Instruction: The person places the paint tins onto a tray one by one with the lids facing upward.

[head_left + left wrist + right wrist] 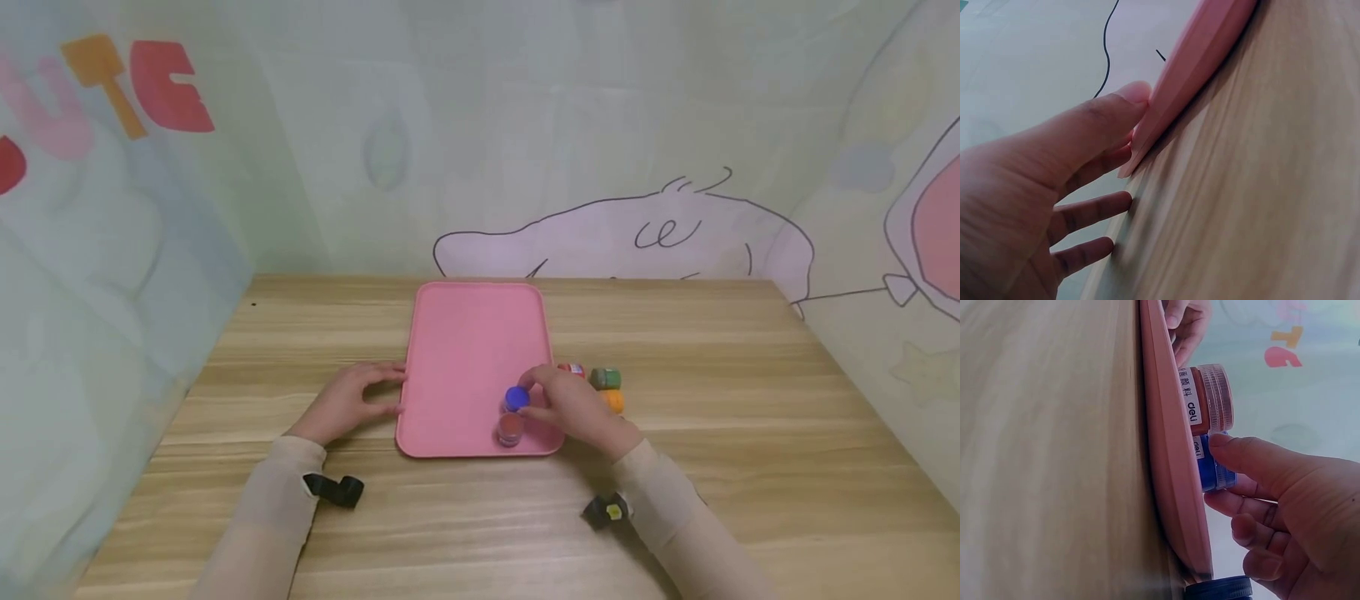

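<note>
A pink tray lies on the wooden table. My left hand rests at its left edge, fingers extended; in the left wrist view the thumb touches the rim. On the tray's near right part stand two small paint jars, upright and side by side: a blue paint jar and a reddish-brown paint jar nearer me. My right hand pinches the blue jar between thumb and index finger, as the right wrist view shows. There, the brown jar has a clear ridged lid and a white label.
Right of the tray, partly behind my right hand, are a red jar, a green jar and an orange jar. A dark-lidded jar shows low in the right wrist view. A printed cloth hangs behind the table.
</note>
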Demonstrator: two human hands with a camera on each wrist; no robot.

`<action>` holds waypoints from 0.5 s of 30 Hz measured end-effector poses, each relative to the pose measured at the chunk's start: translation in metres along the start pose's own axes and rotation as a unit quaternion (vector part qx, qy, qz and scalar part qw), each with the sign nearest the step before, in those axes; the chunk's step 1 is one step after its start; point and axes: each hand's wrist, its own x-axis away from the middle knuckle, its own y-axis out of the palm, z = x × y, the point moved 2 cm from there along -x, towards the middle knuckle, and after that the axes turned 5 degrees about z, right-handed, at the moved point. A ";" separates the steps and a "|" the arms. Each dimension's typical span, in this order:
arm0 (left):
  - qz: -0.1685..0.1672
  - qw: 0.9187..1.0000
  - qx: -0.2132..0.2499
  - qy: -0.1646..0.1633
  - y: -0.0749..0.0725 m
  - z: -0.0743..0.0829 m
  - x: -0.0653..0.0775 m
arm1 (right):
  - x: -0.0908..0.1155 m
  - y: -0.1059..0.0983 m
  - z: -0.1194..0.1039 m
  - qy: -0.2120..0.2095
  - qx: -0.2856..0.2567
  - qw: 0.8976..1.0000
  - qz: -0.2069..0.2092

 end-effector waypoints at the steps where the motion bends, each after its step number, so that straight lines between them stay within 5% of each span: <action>1: 0.000 1.000 0.000 0.000 0.000 0.000 0.000 | 0.000 0.000 -0.001 -0.001 0.000 1.000 0.000; 15: 0.003 1.000 -0.002 0.010 0.001 0.000 0.000 | 0.002 -0.004 -0.003 -0.017 0.019 1.000 0.012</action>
